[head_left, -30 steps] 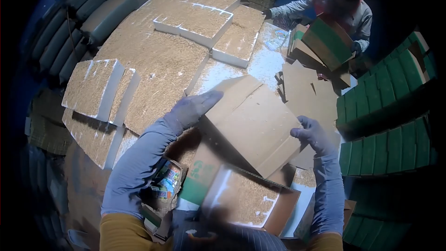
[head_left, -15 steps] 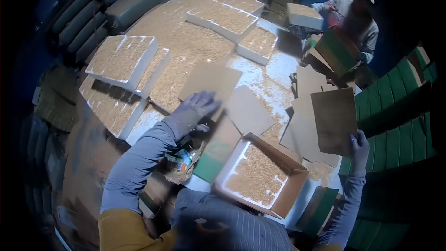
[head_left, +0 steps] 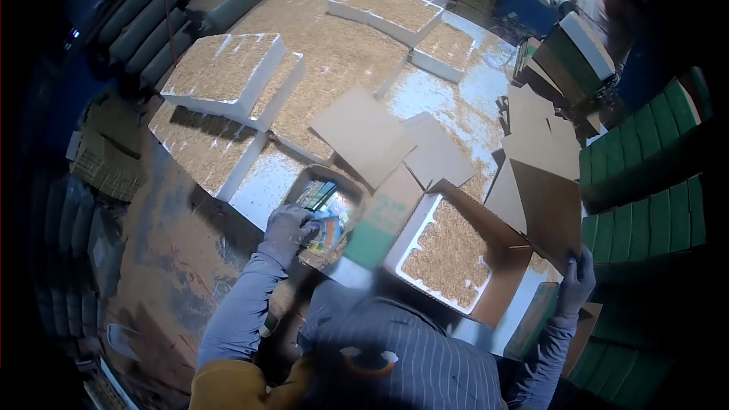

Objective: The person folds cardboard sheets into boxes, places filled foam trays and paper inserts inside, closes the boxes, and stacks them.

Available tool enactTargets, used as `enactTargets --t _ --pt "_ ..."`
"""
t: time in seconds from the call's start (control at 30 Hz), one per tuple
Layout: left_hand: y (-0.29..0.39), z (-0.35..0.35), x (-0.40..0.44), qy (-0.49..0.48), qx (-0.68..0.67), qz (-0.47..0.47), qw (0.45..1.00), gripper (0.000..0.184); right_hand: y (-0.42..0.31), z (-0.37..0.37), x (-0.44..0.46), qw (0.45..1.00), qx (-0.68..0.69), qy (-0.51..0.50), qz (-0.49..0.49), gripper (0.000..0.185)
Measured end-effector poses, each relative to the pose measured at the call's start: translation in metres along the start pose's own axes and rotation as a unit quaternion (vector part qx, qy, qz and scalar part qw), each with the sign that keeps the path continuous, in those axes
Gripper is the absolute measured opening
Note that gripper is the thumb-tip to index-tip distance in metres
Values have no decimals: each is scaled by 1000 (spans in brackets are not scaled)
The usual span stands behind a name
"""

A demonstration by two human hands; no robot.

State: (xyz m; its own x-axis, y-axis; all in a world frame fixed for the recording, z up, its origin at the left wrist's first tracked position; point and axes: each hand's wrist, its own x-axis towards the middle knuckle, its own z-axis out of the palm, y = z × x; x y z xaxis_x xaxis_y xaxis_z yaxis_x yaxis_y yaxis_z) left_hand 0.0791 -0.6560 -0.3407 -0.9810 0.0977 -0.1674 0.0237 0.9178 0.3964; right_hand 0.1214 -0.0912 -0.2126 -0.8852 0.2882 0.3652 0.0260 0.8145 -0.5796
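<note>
My left hand (head_left: 288,229), in a grey glove, is at the rim of a small brown container (head_left: 357,196) of colourful printed cards. Its fingers are closed at the edge of one card (head_left: 327,232). On the right, my gloved right hand (head_left: 577,285) grips the lower edge of a brown cardboard sheet (head_left: 545,209). Between my hands stands an open cardboard box (head_left: 510,286), its green-printed flap (head_left: 377,220) folded out to the left. Inside it sits a white tray (head_left: 411,253) filled with tan, grain-like material.
White foam trays (head_left: 220,68) topped with tan material cover the table's far left and back. Loose cardboard sheets (head_left: 364,133) lie ahead. Green boxes (head_left: 642,140) stand in rows at right. Across the table, a co-worker (head_left: 585,0) handles a green-and-brown box (head_left: 566,64).
My left hand has come down from the cardboard sheet to the container of cards. My right hand still holds its sheet. The co-worker's white tray has moved to the green-and-brown box. The view has shifted.
</note>
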Motion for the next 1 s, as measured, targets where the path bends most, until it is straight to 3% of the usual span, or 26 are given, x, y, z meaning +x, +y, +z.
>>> enactTargets --t 0.07,0.1,0.2,0.23,0.33,0.4,0.47,0.53,0.6,0.7,0.77,0.87,0.97,1.0 --pt "3 -11 -6 18 -108 -5 994 26 1 -6 -4 1000 -20 4 -7 28" --pt "5 -10 -8 63 -28 11 998 32 2 -8 -7 1000 -18 4 -1 28" --pt "11 -14 -7 110 -176 -53 977 27 3 -16 -14 1000 -13 5 12 28" --pt "13 -21 -6 46 -161 -138 976 25 1 -19 -18 1000 -13 4 12 28" --pt "7 -22 -2 48 -125 -129 983 25 -4 -30 -30 999 -9 15 30 29" --pt "23 -32 0 169 -68 -28 983 23 -9 -33 -37 999 0 42 34 30" --pt "74 -54 0 321 31 89 943 23 -17 -34 -43 996 8 86 26 30" --pt "132 -58 -1 297 -15 184 937 26 -27 -23 -48 991 44 123 -28 33" --pt "176 -39 6 238 -1 336 911 27 -57 -7 -41 975 -48 126 -179 42" --pt "200 -3 16 153 33 437 886 13 -76 4 -46 968 -95 88 -216 42" --pt "206 7 19 123 34 437 890 17 -74 2 -48 972 -98 77 -201 42" --pt "203 2 20 70 114 360 923 22 -67 1 -53 977 -88 93 -169 43" --pt "207 -12 20 8 109 314 943 32 -61 -1 -51 977 -72 113 -168 45" --pt "207 -20 20 49 96 309 945 32 -62 -1 -49 975 -70 120 -172 45"
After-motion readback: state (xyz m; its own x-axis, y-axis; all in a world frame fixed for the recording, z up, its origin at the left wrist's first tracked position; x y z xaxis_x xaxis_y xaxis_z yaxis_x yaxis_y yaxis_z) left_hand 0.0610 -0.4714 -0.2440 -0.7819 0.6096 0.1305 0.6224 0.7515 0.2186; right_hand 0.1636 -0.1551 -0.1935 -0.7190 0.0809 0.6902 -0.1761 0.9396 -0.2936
